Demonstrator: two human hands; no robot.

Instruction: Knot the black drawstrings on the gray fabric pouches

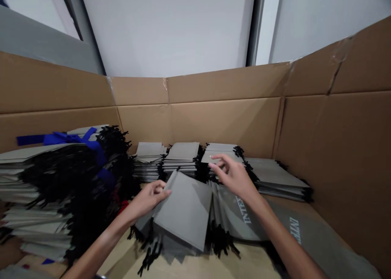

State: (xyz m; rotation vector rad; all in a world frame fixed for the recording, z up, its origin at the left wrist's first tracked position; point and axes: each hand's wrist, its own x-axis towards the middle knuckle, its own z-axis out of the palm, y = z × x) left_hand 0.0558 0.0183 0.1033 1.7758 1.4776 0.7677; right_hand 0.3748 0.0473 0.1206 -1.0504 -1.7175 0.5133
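Observation:
My left hand (154, 195) is closed on the left edge of a grey drawstring pouch (185, 207), thumb on top. The pouch lies tilted over other grey pouches with black cords. Up and to the right, my right hand (230, 173) is raised in front of a stack of grey pouches (218, 148). Its thumb and fingers are bent but apart, with nothing seen between them. Beneath my right forearm lie grey pouches with white lettering (244, 214), their black cord ends hanging toward me.
Cardboard walls (226, 116) enclose the work surface (244, 262). On the left stands a tall pile of pouches (45, 161) with a blue ribbon (70, 139) and tangled black cords. Further pouch stacks (183, 152) line the back, and another stack (275, 175) is at the right.

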